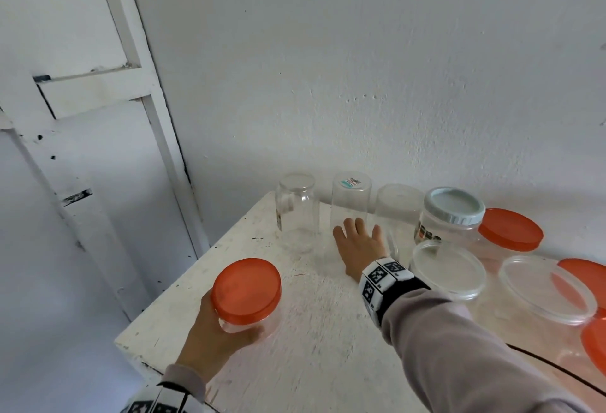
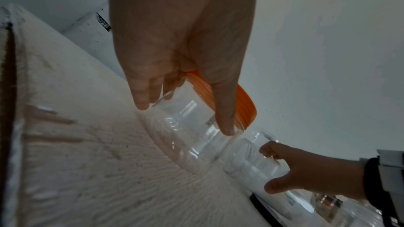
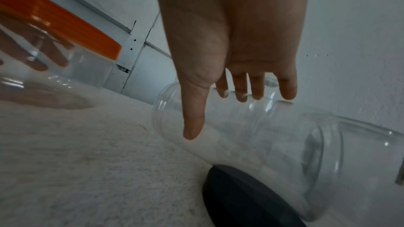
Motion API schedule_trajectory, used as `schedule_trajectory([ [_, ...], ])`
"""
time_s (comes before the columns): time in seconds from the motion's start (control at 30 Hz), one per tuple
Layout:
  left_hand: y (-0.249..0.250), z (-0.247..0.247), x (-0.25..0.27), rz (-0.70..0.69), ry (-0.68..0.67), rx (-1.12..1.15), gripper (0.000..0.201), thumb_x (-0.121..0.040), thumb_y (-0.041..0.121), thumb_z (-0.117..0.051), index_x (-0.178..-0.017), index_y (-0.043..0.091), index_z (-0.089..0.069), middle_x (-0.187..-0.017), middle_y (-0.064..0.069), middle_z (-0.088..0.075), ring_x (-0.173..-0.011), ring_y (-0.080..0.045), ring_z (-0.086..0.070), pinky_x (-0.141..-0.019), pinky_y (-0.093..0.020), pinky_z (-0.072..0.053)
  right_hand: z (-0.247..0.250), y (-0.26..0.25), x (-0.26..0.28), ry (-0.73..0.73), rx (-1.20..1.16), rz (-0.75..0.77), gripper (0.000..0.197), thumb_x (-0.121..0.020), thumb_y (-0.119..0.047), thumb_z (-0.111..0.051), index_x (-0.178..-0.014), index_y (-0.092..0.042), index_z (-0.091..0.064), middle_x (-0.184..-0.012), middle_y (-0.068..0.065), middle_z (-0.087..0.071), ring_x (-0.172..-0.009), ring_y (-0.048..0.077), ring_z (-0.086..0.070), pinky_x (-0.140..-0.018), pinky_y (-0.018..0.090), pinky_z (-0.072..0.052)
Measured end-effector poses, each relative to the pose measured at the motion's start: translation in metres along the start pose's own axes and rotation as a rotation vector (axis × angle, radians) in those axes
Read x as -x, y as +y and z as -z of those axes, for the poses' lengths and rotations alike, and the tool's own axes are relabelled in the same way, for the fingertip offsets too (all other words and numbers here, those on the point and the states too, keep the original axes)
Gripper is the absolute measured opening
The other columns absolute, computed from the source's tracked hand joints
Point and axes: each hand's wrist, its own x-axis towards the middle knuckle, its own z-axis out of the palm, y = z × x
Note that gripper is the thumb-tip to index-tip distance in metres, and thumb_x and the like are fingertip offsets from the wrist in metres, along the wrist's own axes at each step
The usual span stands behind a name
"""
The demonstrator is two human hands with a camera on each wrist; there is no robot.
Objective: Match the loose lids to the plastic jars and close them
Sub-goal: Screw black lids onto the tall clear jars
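My left hand [image 1: 216, 327] grips a clear plastic jar [image 1: 252, 317] closed with an orange lid [image 1: 246, 288], near the front left corner of the white table [image 1: 311, 340]. In the left wrist view my thumb and fingers wrap the jar's wall [image 2: 192, 127] just under the orange lid [image 2: 242, 108]. My right hand [image 1: 357, 242] reaches toward the back with fingers spread and straight, at the foot of an upside-down clear jar [image 1: 351, 196] with a sticker on its base. Whether its fingers [image 3: 240, 92] touch this jar [image 3: 273, 135] is unclear.
Two more lidless clear jars [image 1: 296, 212] [image 1: 398, 206] stand inverted along the wall. At right are a jar with a pale blue lid [image 1: 454, 206], an orange-lidded jar [image 1: 510, 229], two loose clear lids [image 1: 447, 270] [image 1: 546, 288] and orange lids [image 1: 587, 278]. Table edges run close by my left hand.
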Motion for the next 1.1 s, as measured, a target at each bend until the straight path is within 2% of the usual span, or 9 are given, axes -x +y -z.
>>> schedule_trajectory([
  [0.17, 0.011, -0.003, 0.002, -0.063, 0.109, -0.133, 0.109, -0.058, 0.009, -0.089, -0.144, 0.014, -0.023, -0.141, -0.009, -0.037, -0.127, -0.028, -0.039, -0.107, -0.044, -0.035, 0.006, 0.004, 0.013, 0.074, -0.102, 0.068, 0.077, -0.086, -0.032, -0.069, -0.141, -0.007, -0.021, -0.143, 0.009, -0.033, -0.133, 0.03, -0.033, -0.111, 0.052, -0.026],
  [0.33, 0.033, -0.017, 0.007, -0.246, 0.18, -0.416, 0.109, -0.066, 0.019, -0.085, -0.149, 0.016, -0.015, -0.155, -0.008, -0.017, -0.146, -0.028, -0.005, -0.116, -0.049, -0.016, 0.028, 0.019, 0.041, 0.221, -0.641, 0.065, 0.088, -0.081, -0.042, -0.072, -0.146, -0.014, -0.018, -0.147, 0.003, -0.031, -0.132, 0.025, -0.033, -0.107, 0.042, -0.033],
  [0.43, 0.05, -0.037, 0.008, -0.427, 0.123, -0.512, 0.093, -0.074, 0.026, -0.079, -0.147, 0.021, -0.021, -0.158, 0.002, -0.01, -0.147, -0.016, 0.007, -0.117, -0.039, -0.009, 0.035, 0.037, 0.066, 0.253, -0.92, 0.039, 0.099, -0.077, -0.044, -0.075, -0.15, -0.019, -0.014, -0.146, 0.002, -0.031, -0.132, 0.021, -0.033, -0.108, 0.035, -0.032],
  [0.53, 0.064, -0.065, 0.001, -0.542, -0.028, -0.5, 0.08, -0.082, 0.028, -0.072, -0.146, 0.022, -0.024, -0.157, 0.007, -0.009, -0.141, -0.002, 0.014, -0.116, -0.026, -0.004, 0.029, 0.057, 0.095, 0.241, -1.039, -0.015, 0.101, -0.072, -0.052, -0.076, -0.149, -0.022, -0.018, -0.134, -0.005, -0.036, -0.123, 0.012, -0.037, -0.103, 0.027, -0.034],
  [0.67, 0.076, -0.111, -0.02, -0.514, -0.183, -0.545, 0.075, -0.087, 0.032, -0.063, -0.147, 0.022, -0.02, -0.157, 0.007, -0.011, -0.146, -0.008, 0.007, -0.115, -0.022, -0.007, 0.009, 0.083, 0.141, 0.151, -1.102, -0.08, 0.099, -0.062, -0.062, -0.077, -0.141, -0.027, -0.029, -0.125, -0.016, -0.036, -0.112, 0.001, -0.043, -0.094, 0.02, -0.042],
  [0.77, 0.084, -0.144, -0.038, -0.478, -0.289, -0.628, 0.073, -0.088, 0.033, -0.061, -0.147, 0.016, -0.022, -0.155, 0.0, -0.021, -0.146, -0.016, -0.007, -0.116, -0.025, -0.013, -0.006, 0.101, 0.177, 0.094, -1.118, -0.088, 0.08, -0.057, -0.068, -0.076, -0.121, -0.052, -0.03, -0.119, -0.028, -0.037, -0.108, -0.011, -0.042, -0.083, 0.008, -0.04],
  [0.9, 0.097, -0.184, -0.058, -0.403, -0.398, -0.733, 0.072, -0.087, 0.035, -0.062, -0.145, 0.01, -0.026, -0.148, -0.007, -0.03, -0.139, -0.021, -0.027, -0.113, -0.029, -0.025, -0.019, 0.123, 0.215, 0.051, -1.165, -0.137, 0.081, -0.055, -0.066, -0.078, -0.119, -0.053, -0.03, -0.124, -0.03, -0.037, -0.108, -0.019, -0.039, -0.084, 0.007, -0.042],
  [0.97, 0.103, -0.197, -0.063, -0.367, -0.424, -0.809, 0.074, -0.087, 0.039, -0.06, -0.145, 0.009, -0.024, -0.149, -0.008, -0.028, -0.139, -0.022, -0.025, -0.113, -0.03, -0.025, -0.02, 0.132, 0.229, 0.03, -1.178, -0.161, 0.084, -0.055, -0.065, -0.079, -0.12, -0.055, -0.026, -0.124, -0.032, -0.038, -0.108, -0.019, -0.039, -0.082, 0.006, -0.043],
  [1.1, 0.111, -0.212, -0.069, -0.319, -0.449, -0.935, 0.073, -0.087, 0.045, -0.057, -0.144, 0.013, -0.023, -0.145, -0.008, -0.031, -0.137, -0.025, -0.026, -0.11, -0.037, -0.031, -0.021, 0.145, 0.245, 0.009, -1.197, -0.185, 0.088, -0.059, -0.058, -0.082, -0.121, -0.06, -0.019, -0.122, -0.032, -0.04, -0.109, -0.014, -0.043, -0.087, 0.016, -0.048],
])
